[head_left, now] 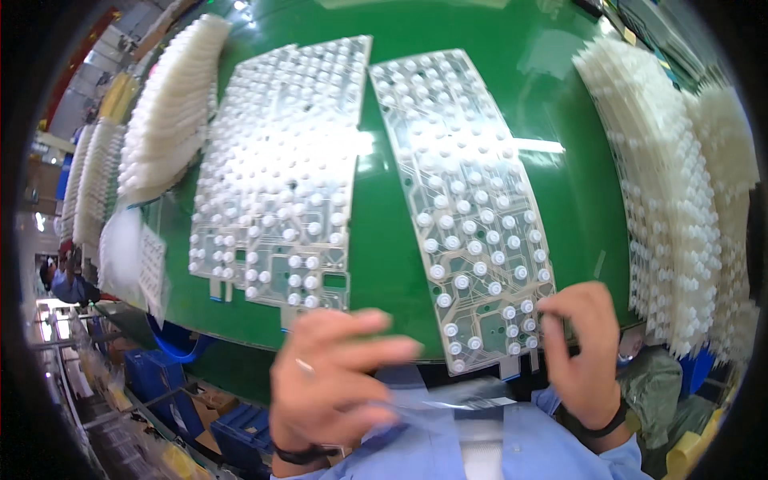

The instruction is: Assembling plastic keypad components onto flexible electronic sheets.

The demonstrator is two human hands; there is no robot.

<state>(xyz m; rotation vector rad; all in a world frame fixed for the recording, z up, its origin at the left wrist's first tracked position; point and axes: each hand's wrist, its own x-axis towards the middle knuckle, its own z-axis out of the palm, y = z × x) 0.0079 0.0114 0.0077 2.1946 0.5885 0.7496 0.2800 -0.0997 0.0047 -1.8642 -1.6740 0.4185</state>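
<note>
A long clear keyboard membrane (480, 240) with rows of white rubber domes lies on the green table, its near end reaching past the front edge. At its near right edge, my right hand (588, 352) has curled fingers, with thumb and forefinger pinching the rim. My left hand (332, 384), smeared by motion, hovers left of that near end with fingers apart. Just beyond it lies a wider spread of domed membranes (272, 168), seemingly overlapping. A clear, blurred plastic piece (456, 398) shows by my left thumb; whether the hand touches it, I cannot tell.
Tall stacks of domed sheets stand on the left (172, 112) and right (656, 192) of the green table (560, 216). A plastic-wrapped bundle (132, 248) rests at the left edge. Blue crates (164, 388) sit below, lower left. Another person (68, 284) is far left.
</note>
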